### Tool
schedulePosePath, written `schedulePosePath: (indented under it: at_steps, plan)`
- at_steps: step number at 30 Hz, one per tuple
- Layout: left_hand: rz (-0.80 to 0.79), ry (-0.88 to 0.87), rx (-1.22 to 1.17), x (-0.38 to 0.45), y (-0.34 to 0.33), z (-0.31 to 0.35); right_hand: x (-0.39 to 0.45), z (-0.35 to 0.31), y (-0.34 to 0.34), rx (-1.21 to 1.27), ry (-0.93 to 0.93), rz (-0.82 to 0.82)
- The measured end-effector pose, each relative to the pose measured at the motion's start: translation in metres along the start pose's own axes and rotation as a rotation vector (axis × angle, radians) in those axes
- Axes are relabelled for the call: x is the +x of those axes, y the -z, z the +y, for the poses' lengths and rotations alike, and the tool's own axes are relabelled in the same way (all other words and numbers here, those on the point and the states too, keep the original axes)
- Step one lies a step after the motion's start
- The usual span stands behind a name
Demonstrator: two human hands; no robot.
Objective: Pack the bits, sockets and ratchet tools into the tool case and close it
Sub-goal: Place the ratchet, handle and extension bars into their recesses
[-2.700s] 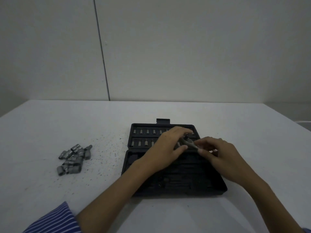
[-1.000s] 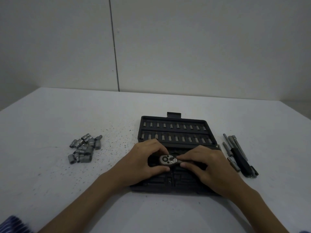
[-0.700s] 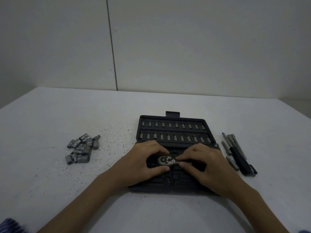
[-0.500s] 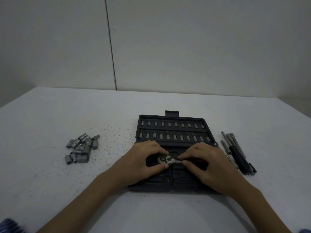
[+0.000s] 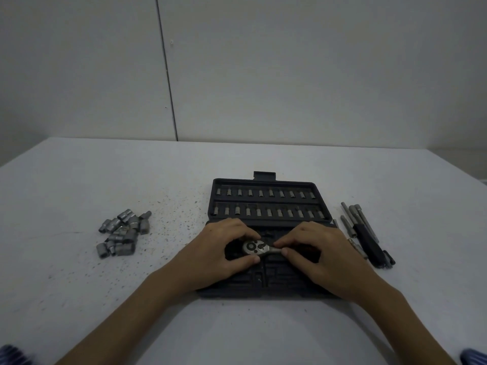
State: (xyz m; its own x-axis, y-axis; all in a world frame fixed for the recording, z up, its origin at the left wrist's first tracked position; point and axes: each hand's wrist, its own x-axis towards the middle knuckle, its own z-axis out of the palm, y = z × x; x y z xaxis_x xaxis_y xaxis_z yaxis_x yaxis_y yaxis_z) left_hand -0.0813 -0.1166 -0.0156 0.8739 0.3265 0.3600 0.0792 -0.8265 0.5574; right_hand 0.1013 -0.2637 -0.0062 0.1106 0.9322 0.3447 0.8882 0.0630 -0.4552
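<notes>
Pale grey speckled tabletop (image 5: 79, 285) against a plain off-white panelled wall (image 5: 290, 69), dimly lit. Black plastic tool case (image 5: 266, 206) lying open at the centre of the table, lid half on the far side, tray half on the near side. Two rows of small silver bits (image 5: 266, 212) seated upright in the lid's slots, one row behind the other. Silver metal ratchet with round head (image 5: 257, 247) lying across the far part of the tray, head to the left, handle running right and hidden under fingers. Left hand (image 5: 218, 252) curled round the ratchet head, fingers arched over its far side, thumb pressing at its near edge. Right hand (image 5: 321, 255) pinching the ratchet's neck between thumb and fingertips just right of the head. Whether the ratchet sits fully in its recess: cannot tell, hands covering most of it. Loose heap of short silver metal sockets (image 5: 122, 233) on the table well to the left of the case. Cluster of long grey metal extension bars and a black-handled driver (image 5: 365, 233) lying just beside the case's right edge, pointing far to near. Blue-and-white striped sleeve (image 5: 11, 356) at the near left corner, blurred
</notes>
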Motion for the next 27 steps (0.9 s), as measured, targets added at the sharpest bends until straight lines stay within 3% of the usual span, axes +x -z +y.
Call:
schedulePosePath:
  at_steps: [27]
  plan:
    - [-0.057,-0.015,0.098,0.0002,0.001,0.0053,-0.0066,-0.0014,0.0031,-0.049,-0.027,-0.01]
